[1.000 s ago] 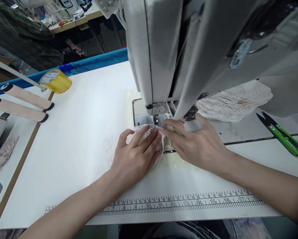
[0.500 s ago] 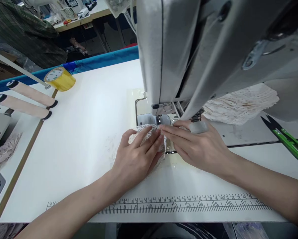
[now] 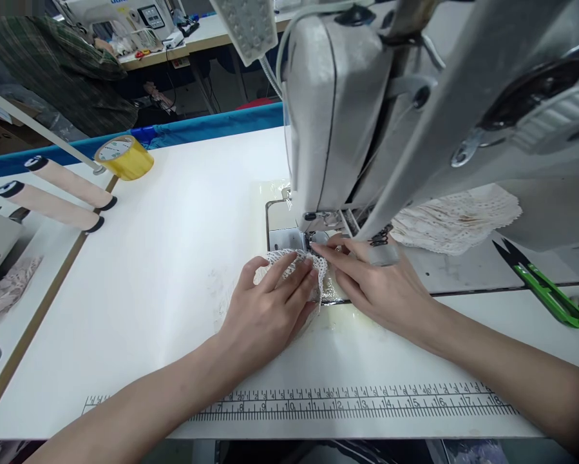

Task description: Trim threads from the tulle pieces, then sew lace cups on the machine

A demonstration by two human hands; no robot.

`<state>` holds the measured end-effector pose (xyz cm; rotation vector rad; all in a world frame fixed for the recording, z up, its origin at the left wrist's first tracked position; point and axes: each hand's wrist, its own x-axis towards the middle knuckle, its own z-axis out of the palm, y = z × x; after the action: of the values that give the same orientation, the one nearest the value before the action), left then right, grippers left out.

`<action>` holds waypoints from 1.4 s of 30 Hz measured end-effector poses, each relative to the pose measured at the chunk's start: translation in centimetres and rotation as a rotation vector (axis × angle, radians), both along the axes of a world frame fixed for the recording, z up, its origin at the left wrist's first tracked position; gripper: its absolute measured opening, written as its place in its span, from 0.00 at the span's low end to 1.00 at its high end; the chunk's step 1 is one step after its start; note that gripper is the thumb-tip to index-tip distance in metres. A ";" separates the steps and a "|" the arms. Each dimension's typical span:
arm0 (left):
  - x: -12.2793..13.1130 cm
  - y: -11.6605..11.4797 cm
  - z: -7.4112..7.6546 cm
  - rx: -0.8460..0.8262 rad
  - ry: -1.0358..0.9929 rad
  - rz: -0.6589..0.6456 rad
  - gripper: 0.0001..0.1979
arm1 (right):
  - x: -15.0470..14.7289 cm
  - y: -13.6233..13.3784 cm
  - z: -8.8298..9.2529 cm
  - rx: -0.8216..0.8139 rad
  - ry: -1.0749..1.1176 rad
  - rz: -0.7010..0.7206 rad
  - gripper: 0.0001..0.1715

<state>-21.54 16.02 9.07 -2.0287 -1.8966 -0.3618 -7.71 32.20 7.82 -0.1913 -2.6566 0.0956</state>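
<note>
A small piece of white lace fabric (image 3: 321, 269) lies at the front of the sewing machine (image 3: 318, 135), its edge at the presser foot (image 3: 309, 241). My left hand (image 3: 270, 303) rests on the lace, palm down with fingers spread, covering much of it. Beside it, my right hand (image 3: 380, 277) has its index finger stretched toward the presser foot, at the edge of the lace. The other right fingers are slightly bent. A translucent band (image 3: 384, 254) shows by the right hand's knuckles. My right thumb is hidden.
Lace pieces (image 3: 456, 219) are stacked right of the machine, near green-handled thread snips (image 3: 545, 283). Left stand two pale thread cones (image 3: 71, 183) and a yellow tape roll (image 3: 125, 158). A printed ruler (image 3: 337, 403) runs along the front edge. Another person's plaid sleeve (image 3: 76, 51) shows behind.
The view has shifted, showing more of the machine's upper part. My right fingertips have drawn apart from my left fingertips, and the index finger now lies closer to the presser foot.
</note>
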 end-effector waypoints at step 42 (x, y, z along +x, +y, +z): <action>-0.7 0.9 0.2 -0.029 -0.055 0.026 0.15 | 0.1 0.1 0.2 0.315 -0.011 0.009 0.14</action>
<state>-22.26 16.90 9.29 -2.0298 -1.9704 -0.3897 -7.58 32.29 8.03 -0.0767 -2.6394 -0.3199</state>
